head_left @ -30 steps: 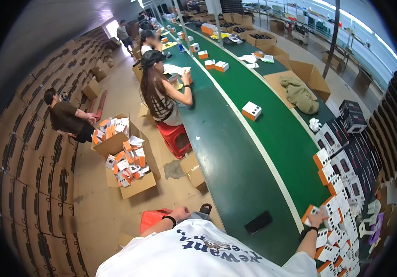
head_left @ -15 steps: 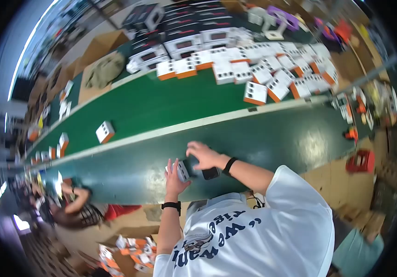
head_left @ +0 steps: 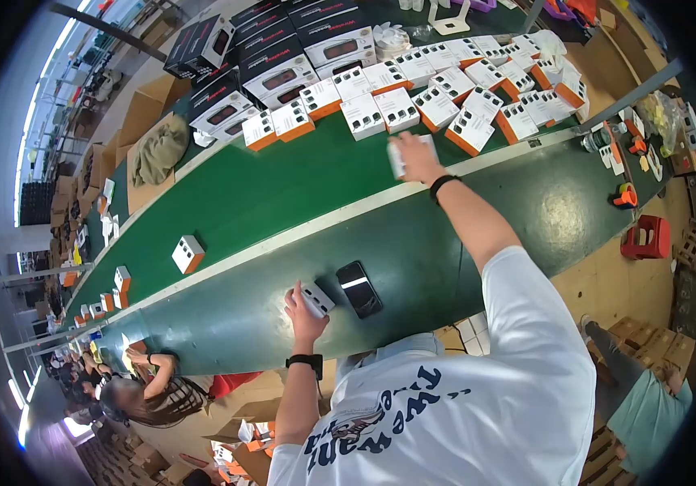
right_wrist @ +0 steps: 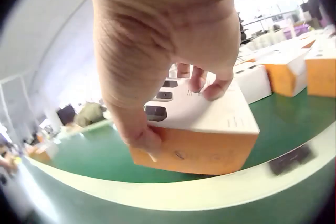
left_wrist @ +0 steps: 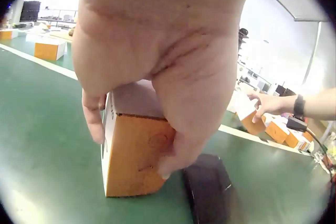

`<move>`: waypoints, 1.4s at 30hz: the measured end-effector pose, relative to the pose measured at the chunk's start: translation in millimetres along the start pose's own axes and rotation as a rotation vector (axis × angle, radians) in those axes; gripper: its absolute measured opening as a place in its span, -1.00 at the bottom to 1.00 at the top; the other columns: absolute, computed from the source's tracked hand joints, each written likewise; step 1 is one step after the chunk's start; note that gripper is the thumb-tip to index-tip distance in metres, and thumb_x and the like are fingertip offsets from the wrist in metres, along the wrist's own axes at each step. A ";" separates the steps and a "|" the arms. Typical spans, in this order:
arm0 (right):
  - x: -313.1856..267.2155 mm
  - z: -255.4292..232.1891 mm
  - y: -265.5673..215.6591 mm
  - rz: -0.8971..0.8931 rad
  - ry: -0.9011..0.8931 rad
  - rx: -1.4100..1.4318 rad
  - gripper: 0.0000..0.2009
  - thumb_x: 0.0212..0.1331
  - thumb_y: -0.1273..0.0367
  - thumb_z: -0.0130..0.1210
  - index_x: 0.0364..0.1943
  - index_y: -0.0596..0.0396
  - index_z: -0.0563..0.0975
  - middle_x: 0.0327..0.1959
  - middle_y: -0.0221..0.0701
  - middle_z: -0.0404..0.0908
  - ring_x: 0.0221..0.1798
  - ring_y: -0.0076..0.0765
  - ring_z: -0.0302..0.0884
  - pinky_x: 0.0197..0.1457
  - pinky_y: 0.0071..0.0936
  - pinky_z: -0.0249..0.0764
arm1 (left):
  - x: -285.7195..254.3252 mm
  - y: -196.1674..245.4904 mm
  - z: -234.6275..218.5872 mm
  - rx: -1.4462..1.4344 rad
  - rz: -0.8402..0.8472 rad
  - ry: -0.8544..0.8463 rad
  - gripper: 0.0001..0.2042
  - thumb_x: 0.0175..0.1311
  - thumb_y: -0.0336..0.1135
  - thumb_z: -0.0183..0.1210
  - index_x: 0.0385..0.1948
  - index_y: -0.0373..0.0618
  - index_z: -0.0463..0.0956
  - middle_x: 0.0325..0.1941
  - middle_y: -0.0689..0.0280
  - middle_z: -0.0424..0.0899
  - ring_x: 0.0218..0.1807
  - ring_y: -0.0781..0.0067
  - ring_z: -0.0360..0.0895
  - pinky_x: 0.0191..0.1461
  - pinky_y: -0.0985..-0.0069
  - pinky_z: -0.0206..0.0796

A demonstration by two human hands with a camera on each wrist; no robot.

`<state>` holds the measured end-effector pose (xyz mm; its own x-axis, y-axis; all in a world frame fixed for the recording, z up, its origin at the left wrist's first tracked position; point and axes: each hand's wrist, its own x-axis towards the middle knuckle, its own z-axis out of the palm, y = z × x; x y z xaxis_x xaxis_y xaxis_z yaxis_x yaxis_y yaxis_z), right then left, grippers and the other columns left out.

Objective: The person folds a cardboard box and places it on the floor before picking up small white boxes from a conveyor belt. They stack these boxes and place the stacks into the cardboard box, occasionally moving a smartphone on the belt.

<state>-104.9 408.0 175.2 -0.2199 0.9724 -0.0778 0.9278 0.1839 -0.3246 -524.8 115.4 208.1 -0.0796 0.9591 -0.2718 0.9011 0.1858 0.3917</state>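
Observation:
On the dark green table, my left hand (head_left: pixel 306 317) grips a white and orange box (head_left: pixel 316 300); in the left wrist view the thumb lies on the orange side of that box (left_wrist: pixel 136 150). A black phone (head_left: pixel 359 289) lies just to its right. My right hand (head_left: pixel 420 159) holds another white box (head_left: pixel 397 161) by its sides at the near edge of the green belt. The right wrist view shows the thumb against the orange side of this box (right_wrist: pixel 205 150), with the other fingers over its white face.
Many white and orange boxes (head_left: pixel 362 116) cover the belt's far side, before stacked black speaker boxes (head_left: pixel 278 73). One box (head_left: pixel 188 253) stands on the belt at left. A pale rail (head_left: pixel 283 236) divides belt and table. A person (head_left: pixel 153 389) sits at left.
The view has shifted slightly. My right hand has moved from beside the phone, up and right to the belt, and now holds a box. The left hand stays at its box.

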 end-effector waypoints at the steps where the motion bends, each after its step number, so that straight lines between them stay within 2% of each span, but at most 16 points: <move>1: -10.1 -2.9 -23.0 -0.166 0.092 0.173 -0.10 -0.28 0.38 0.53 0.36 -0.01 0.41 0.25 -0.19 0.43 0.29 0.08 0.45 0.31 -0.14 0.52 | 10.0 5.0 -2.4 -0.011 -0.014 -0.002 0.28 -0.37 -0.41 0.62 0.57 0.02 -0.04 0.45 -0.15 0.18 0.50 -0.26 0.13 0.50 -0.08 0.05; 4: -41.5 -6.7 -126.1 -0.411 0.232 0.661 -0.18 -0.36 0.42 0.52 0.20 0.13 0.44 0.11 -0.09 0.52 0.29 0.15 0.44 0.37 -0.09 0.45 | 43.8 7.3 -4.5 -0.010 0.096 0.054 0.37 -0.49 -0.31 0.69 0.59 0.01 -0.05 0.43 -0.15 0.20 0.47 -0.28 0.16 0.53 -0.10 0.06; 10: -94.1 52.2 -207.8 -0.419 -0.325 0.834 -0.08 -0.22 0.43 0.45 0.41 0.17 0.32 0.46 0.02 0.31 0.47 0.13 0.36 0.44 -0.13 0.45 | 79.9 37.9 -23.7 0.008 0.216 0.162 0.30 -0.41 -0.08 0.73 0.56 0.02 0.07 0.56 -0.05 0.20 0.56 -0.23 0.11 0.56 -0.06 0.11; 12: -75.3 31.5 -159.1 -0.397 -0.173 0.723 -0.13 -0.18 0.43 0.39 0.41 0.10 0.36 0.50 -0.06 0.27 0.55 0.19 0.25 0.59 -0.13 0.28 | 74.3 43.1 -27.4 -0.042 0.151 0.118 0.23 -0.35 -0.08 0.71 0.54 0.04 0.14 0.53 -0.08 0.24 0.55 -0.26 0.13 0.55 -0.07 0.17; 15: -45.4 -27.2 -38.1 0.170 0.581 0.330 -0.57 -0.19 0.39 0.39 -0.10 0.10 0.62 0.13 -0.10 0.55 0.21 0.16 0.46 0.22 0.00 0.45 | 75.6 36.3 -17.5 0.063 0.213 0.175 0.16 -0.31 -0.06 0.69 0.50 0.05 0.19 0.53 -0.04 0.27 0.52 -0.28 0.20 0.43 -0.10 0.33; 16: -24.4 -49.4 14.3 0.630 0.161 0.201 -0.51 -0.15 0.25 0.46 -0.05 0.08 0.61 0.17 -0.06 0.53 0.26 0.18 0.45 0.30 -0.01 0.44 | 74.7 38.4 -17.0 0.070 0.213 0.204 0.15 -0.32 -0.06 0.69 0.49 0.05 0.21 0.54 -0.03 0.27 0.52 -0.29 0.20 0.42 -0.11 0.34; 17: -28.7 -28.3 68.4 0.586 0.522 -0.180 -0.30 -0.17 0.12 0.52 0.13 0.08 0.56 0.33 -0.02 0.43 0.39 0.20 0.36 0.39 0.05 0.40 | 73.5 40.6 -17.8 0.067 0.222 0.213 0.15 -0.33 -0.08 0.70 0.48 0.02 0.20 0.55 -0.02 0.25 0.55 -0.26 0.17 0.45 -0.09 0.31; 20: -36.7 -52.4 146.2 0.666 0.090 0.101 -0.04 -0.27 0.12 0.60 0.36 -0.04 0.37 0.53 -0.09 0.21 0.58 0.20 0.10 0.46 0.28 0.29 | 70.5 45.0 -23.7 0.060 0.258 0.210 0.15 -0.35 -0.12 0.70 0.45 -0.07 0.20 0.57 0.01 0.24 0.59 -0.23 0.13 0.52 -0.06 0.25; 26: -26.1 -22.5 134.6 0.701 0.107 -0.080 0.06 -0.28 -0.01 0.54 0.40 0.03 0.24 0.21 0.05 0.57 0.29 0.17 0.55 0.41 0.07 0.38 | 78.5 25.4 -16.8 0.029 0.292 0.207 -0.04 -0.18 -0.12 0.63 0.35 -0.16 0.29 0.49 0.10 0.39 0.54 -0.11 0.28 0.43 -0.02 0.33; 28: -35.7 -9.6 116.9 0.677 0.178 0.102 0.16 -0.20 0.13 0.51 0.55 0.09 0.04 0.26 0.05 0.54 0.34 0.15 0.51 0.41 0.03 0.41 | 82.4 29.9 -26.8 0.008 0.238 0.166 -0.06 -0.16 -0.10 0.62 0.34 -0.14 0.30 0.48 0.17 0.42 0.53 -0.04 0.30 0.36 0.00 0.37; 30: -48.7 38.6 95.7 0.308 0.303 0.992 0.16 -0.16 0.35 0.48 0.58 0.06 -0.04 0.34 -0.05 0.44 0.47 -0.03 0.36 0.51 -0.07 0.32 | 87.8 25.3 -28.8 0.043 0.234 0.185 -0.05 -0.17 -0.12 0.62 0.35 -0.10 0.29 0.47 0.21 0.42 0.51 0.00 0.31 0.33 0.00 0.39; 33: -78.7 26.9 -65.4 0.026 0.052 1.273 0.20 -0.27 0.51 0.53 0.53 0.08 -0.06 0.52 -0.15 0.16 0.57 -0.08 0.18 0.61 -0.15 0.18 | 91.6 23.2 -35.9 0.058 0.223 0.153 -0.03 -0.20 -0.12 0.63 0.36 -0.07 0.28 0.47 0.22 0.40 0.51 0.01 0.30 0.34 0.01 0.38; 36: -71.6 71.6 -154.8 -0.243 -0.304 1.140 0.22 -0.30 0.41 0.63 0.53 0.08 0.01 0.52 -0.13 0.24 0.60 -0.06 0.19 0.64 -0.11 0.18 | 96.9 14.0 -36.4 0.005 0.267 0.139 0.03 -0.30 -0.05 0.66 0.36 -0.03 0.28 0.51 0.21 0.35 0.54 0.01 0.26 0.35 -0.02 0.36; 38: -74.9 107.6 -185.9 -0.338 -0.424 0.734 0.30 -0.39 0.41 0.66 0.56 0.07 0.00 0.58 -0.04 0.18 0.65 0.05 0.12 0.67 -0.08 0.16 | 93.1 17.5 -35.1 0.070 0.204 0.214 0.15 -0.40 0.20 0.65 0.46 0.18 0.31 0.65 0.22 0.14 0.67 -0.08 0.00 0.43 -0.38 0.15; 40: -55.5 74.6 -178.4 -0.414 -0.553 0.538 0.34 -0.46 0.42 0.67 0.58 0.08 0.02 0.61 0.05 0.12 0.68 0.13 0.04 0.70 -0.06 0.11 | 88.4 15.4 -34.4 0.222 0.248 0.161 0.14 -0.34 0.40 0.56 0.49 0.28 0.33 0.67 0.16 0.10 0.66 -0.21 -0.01 0.44 -0.49 0.03; 42: -17.2 52.8 -148.3 -0.385 -0.301 0.535 -0.01 -0.25 0.46 0.50 0.47 0.13 0.29 0.57 0.06 0.20 0.67 0.19 0.04 0.71 -0.09 0.06 | 85.6 18.6 -34.4 0.315 0.263 0.119 0.00 -0.20 0.50 0.43 0.45 0.48 0.39 0.69 0.27 0.09 0.68 -0.15 -0.05 0.43 -0.55 -0.03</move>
<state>-254.6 356.4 174.9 -0.6463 0.7570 -0.0964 0.5103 0.3349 -0.7921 -529.6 208.3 222.3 0.1380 0.9865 -0.0884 0.9821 -0.1247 0.1414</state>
